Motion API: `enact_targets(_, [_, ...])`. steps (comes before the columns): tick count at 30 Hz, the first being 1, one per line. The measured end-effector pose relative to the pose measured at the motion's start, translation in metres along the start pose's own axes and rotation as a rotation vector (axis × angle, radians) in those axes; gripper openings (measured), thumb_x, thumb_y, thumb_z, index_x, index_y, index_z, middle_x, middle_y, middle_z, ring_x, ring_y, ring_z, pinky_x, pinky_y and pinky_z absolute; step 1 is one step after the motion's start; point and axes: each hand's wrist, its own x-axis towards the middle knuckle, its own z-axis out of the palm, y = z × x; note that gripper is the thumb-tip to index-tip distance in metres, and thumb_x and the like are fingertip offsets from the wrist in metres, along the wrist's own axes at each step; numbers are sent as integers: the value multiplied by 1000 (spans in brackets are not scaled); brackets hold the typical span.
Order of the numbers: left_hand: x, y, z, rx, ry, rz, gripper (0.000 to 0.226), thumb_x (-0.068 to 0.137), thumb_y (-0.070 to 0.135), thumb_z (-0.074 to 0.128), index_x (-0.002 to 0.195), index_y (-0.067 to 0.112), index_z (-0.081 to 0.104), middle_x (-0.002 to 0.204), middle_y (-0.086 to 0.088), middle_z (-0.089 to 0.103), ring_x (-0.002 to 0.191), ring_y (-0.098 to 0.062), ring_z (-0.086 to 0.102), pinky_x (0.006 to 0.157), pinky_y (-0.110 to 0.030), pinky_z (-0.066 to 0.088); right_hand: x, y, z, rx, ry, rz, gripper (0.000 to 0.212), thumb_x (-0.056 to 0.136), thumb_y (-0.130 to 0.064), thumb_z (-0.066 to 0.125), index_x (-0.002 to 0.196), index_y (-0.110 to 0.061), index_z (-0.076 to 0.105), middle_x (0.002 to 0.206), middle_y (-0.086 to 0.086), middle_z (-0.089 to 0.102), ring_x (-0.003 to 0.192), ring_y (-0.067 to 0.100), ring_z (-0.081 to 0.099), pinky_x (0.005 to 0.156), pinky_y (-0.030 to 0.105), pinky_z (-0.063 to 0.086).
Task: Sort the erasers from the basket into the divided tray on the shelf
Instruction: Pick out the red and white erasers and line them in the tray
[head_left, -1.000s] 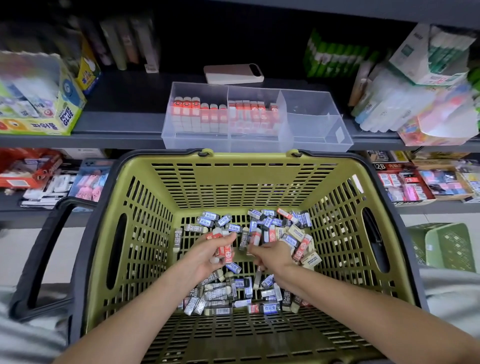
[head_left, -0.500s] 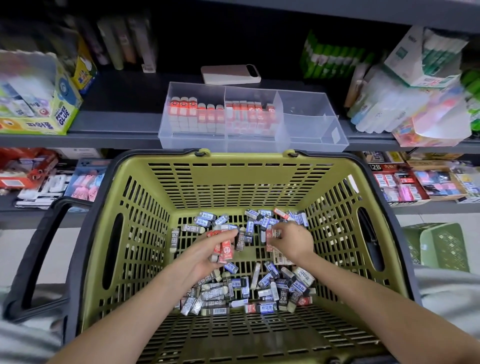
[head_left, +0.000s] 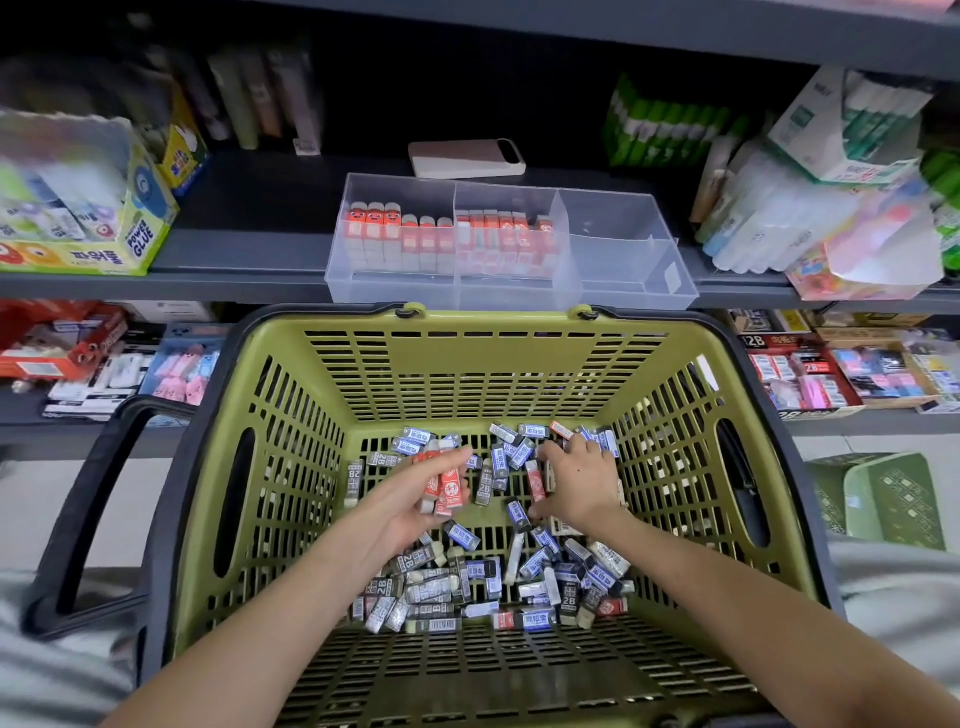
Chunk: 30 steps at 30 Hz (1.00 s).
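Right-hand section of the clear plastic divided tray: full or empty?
Empty: the clear plastic divided tray shows bare floor there, while red-sleeved erasers stand in its left and middle sections.

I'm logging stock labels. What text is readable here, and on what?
"POWER GLUE": yellow-green box on the upper shelf, left.
"2B": grey erasers in the basket.
"2B": display carton on the lower shelf, right.
Red erasers in the left hand, blue sleeves, other packaging: too small or blurred.

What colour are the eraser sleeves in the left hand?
Red with white print; the left hand holds those erasers, head view.
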Motion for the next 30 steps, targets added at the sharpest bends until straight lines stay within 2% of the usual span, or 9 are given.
enact_targets(4, [-1,2,1,-1,-2,6,65,60,17,79,118,1,54,84,-12,63,68,-21,59,62,-31,48,-1,-2,3,9,6,25,50,67,-62,69,106,-33,62,119,4,47,114,24,43,98,38,34])
enact_targets(9, [-4,7,3,-29,-3,34,68,63,17,80,123,1,52,87,-12,63,70,-21,59,63,-32,47,-1,-7,-9,274,-6,129,21,77,-48,68,94,-35,71,116,0,55,110,22,48,95,32,36])
enact_targets(11, [-9,12,6,-54,-1,57,68,61,17,80,122,1,52,87,-12,64,70,-22,60,63,-32,48,-7,-7,-23,482,-39,146,16,78,-40,70,91,-31,71,106,-2,65,96,18,58,92,33,46])
enact_targets(14, [-20,20,13,-96,-38,117,64,59,16,81,114,0,53,80,-12,64,60,-21,62,54,-30,52,-24,-8,-60,950,-139,38,8,81,-15,71,87,-10,69,86,7,70,73,16,62,80,39,55])
enact_targets(17, [-37,34,21,-96,-99,197,56,59,17,81,106,1,54,75,-11,64,56,-20,62,49,-28,53,-44,-6,-113,1155,-95,-140,4,83,-8,67,85,-5,66,72,4,65,59,6,57,57,21,50])
enact_targets(19, [-50,50,28,-65,-134,282,54,58,18,81,103,4,54,71,-8,64,56,-18,61,49,-27,52,-50,-5,-150,1227,10,-199,3,82,-11,68,84,-9,68,66,-4,64,53,-1,54,53,11,43])
enact_targets(23, [-75,92,39,47,-182,520,67,51,27,84,108,8,54,69,-1,65,58,-12,62,50,-23,51,-36,1,-217,1279,280,-195,4,80,-13,71,76,-15,70,54,-10,63,45,-5,51,47,4,37])
enact_targets(26, [-82,123,47,62,-158,634,71,52,30,84,111,7,50,69,3,67,59,-9,63,51,-22,51,4,1,-254,1140,458,-116,18,75,-18,72,58,-14,69,50,-5,62,41,1,46,45,13,36])
enact_targets(30, [-80,156,60,96,-89,761,61,54,35,81,104,11,54,68,5,67,58,-9,62,49,-23,51,66,-7,-281,908,342,110,29,65,-25,73,44,-11,58,42,3,50,37,14,40,45,27,33])
